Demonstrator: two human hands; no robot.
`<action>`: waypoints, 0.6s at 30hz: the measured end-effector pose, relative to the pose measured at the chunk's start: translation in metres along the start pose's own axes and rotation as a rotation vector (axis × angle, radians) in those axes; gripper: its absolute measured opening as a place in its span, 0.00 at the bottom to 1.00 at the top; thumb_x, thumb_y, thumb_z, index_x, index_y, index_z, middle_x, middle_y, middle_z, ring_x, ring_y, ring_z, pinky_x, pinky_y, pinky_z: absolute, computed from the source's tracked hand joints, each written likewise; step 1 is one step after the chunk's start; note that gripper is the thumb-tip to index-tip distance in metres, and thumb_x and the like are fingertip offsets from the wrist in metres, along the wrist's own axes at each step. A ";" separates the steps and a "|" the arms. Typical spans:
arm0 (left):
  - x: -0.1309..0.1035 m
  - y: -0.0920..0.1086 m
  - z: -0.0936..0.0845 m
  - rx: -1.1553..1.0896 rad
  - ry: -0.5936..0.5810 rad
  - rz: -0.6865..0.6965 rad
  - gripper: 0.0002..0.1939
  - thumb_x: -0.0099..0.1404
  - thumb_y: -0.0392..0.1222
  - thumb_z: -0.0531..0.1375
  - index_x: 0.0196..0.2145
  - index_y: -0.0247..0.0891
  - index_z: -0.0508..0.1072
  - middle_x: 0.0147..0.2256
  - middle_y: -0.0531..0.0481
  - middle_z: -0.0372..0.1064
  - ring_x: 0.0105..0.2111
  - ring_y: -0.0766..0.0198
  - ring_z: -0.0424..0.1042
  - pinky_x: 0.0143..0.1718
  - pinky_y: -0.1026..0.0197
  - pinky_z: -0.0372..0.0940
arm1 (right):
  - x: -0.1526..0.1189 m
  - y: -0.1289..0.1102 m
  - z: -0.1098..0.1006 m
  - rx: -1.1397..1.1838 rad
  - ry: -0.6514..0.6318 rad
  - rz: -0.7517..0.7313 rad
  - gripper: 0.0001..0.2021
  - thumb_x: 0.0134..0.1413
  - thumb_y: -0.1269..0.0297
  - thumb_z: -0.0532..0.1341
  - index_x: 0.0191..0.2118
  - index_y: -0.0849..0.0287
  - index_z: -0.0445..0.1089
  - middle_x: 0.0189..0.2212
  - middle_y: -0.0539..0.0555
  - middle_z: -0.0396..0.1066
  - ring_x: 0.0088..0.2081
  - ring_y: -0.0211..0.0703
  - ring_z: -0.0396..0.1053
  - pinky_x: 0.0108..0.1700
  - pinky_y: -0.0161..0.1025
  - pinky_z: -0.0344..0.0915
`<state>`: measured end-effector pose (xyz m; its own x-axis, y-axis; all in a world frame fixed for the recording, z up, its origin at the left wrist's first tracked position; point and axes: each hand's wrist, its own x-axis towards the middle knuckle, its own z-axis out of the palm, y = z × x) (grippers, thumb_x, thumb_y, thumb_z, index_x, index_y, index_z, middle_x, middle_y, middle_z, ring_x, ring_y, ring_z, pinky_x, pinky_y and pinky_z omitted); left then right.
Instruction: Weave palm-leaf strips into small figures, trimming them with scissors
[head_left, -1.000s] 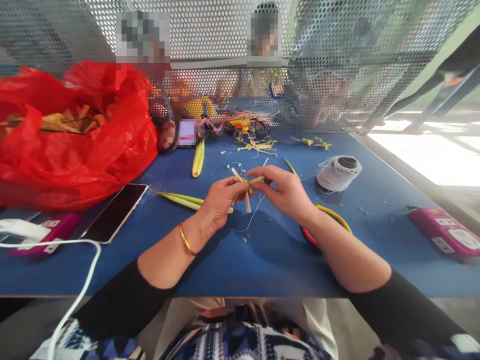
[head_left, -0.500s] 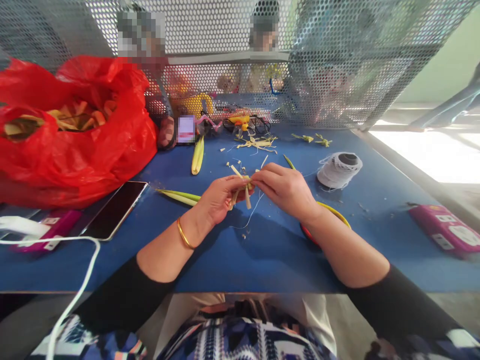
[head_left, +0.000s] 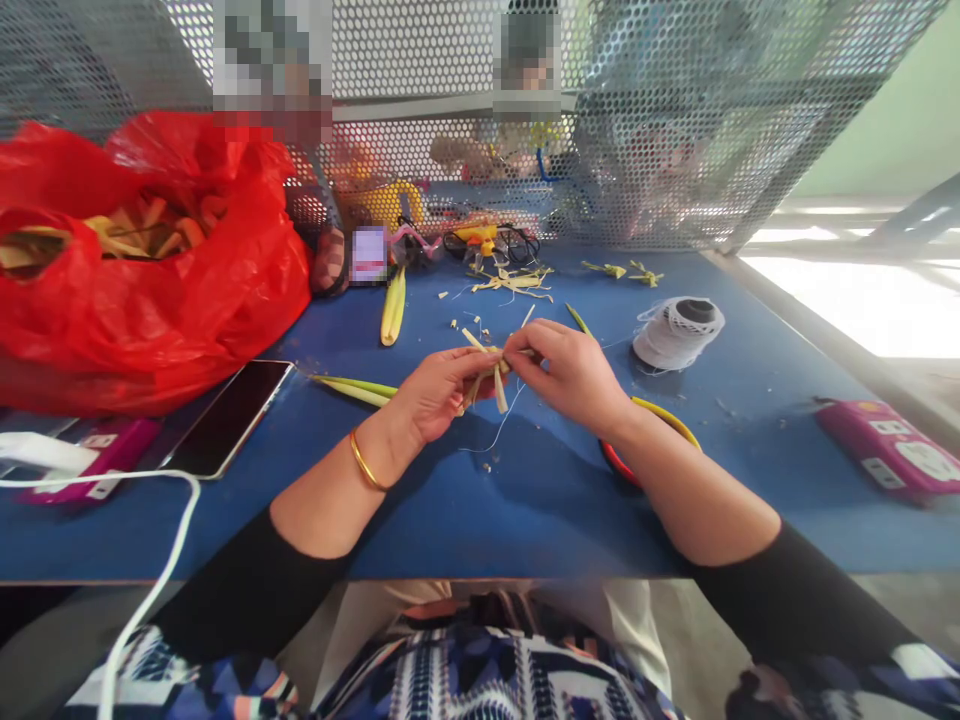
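My left hand [head_left: 441, 392] is closed in a pinch around a small bundle of pale leaf strips [head_left: 500, 388], whose ends stick out above and below the fingers. The fingertips of my right hand [head_left: 566, 375] pinch the same bundle from the right side. A thin white thread [head_left: 501, 430] hangs in a curve below it to the tabletop. Left of my left hand lies a folded green-yellow leaf [head_left: 352, 390], partly behind the wrist. A yellow and red looped handle [head_left: 684, 428] shows under my right forearm; its rest is hidden.
On the blue table [head_left: 525, 540] stand a white thread cone [head_left: 671, 338] at right and a red plastic bag [head_left: 247, 330] of leaf pieces at left. Around lie a phone [head_left: 232, 420], a white cable [head_left: 187, 510], a magenta case [head_left: 889, 445] and leaf scraps [head_left: 514, 283]. Perforated metal [head_left: 450, 60] borders the back.
The right fingers have shifted slightly on the bundle, and a hanging strip has swung a little to the right. The whole view has moved slightly.
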<state>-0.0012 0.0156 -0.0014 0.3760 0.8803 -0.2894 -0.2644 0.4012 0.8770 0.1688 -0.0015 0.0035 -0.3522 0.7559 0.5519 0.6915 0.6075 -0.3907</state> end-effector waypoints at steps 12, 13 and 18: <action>-0.001 0.001 0.000 -0.012 0.010 0.021 0.11 0.41 0.42 0.71 0.21 0.34 0.75 0.23 0.51 0.71 0.26 0.68 0.69 0.33 0.63 0.64 | -0.003 0.008 -0.002 -0.237 -0.024 -0.242 0.14 0.66 0.68 0.50 0.41 0.57 0.74 0.35 0.56 0.71 0.33 0.40 0.67 0.36 0.38 0.63; 0.000 0.001 0.000 -0.016 0.000 0.021 0.12 0.42 0.42 0.71 0.21 0.34 0.75 0.23 0.51 0.71 0.26 0.68 0.69 0.34 0.62 0.64 | -0.003 0.008 -0.003 -0.272 -0.010 -0.261 0.15 0.66 0.69 0.49 0.40 0.56 0.74 0.35 0.56 0.72 0.33 0.40 0.67 0.36 0.38 0.63; 0.001 -0.001 -0.002 -0.014 -0.025 0.011 0.12 0.41 0.42 0.72 0.21 0.34 0.74 0.23 0.52 0.72 0.26 0.68 0.69 0.35 0.62 0.64 | -0.003 0.009 -0.003 -0.286 0.018 -0.317 0.14 0.65 0.68 0.50 0.36 0.58 0.73 0.32 0.56 0.71 0.30 0.40 0.63 0.34 0.38 0.60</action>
<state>-0.0020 0.0162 -0.0032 0.3948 0.8783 -0.2695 -0.2811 0.3947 0.8747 0.1783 0.0015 0.0009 -0.5661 0.5368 0.6256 0.6989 0.7150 0.0190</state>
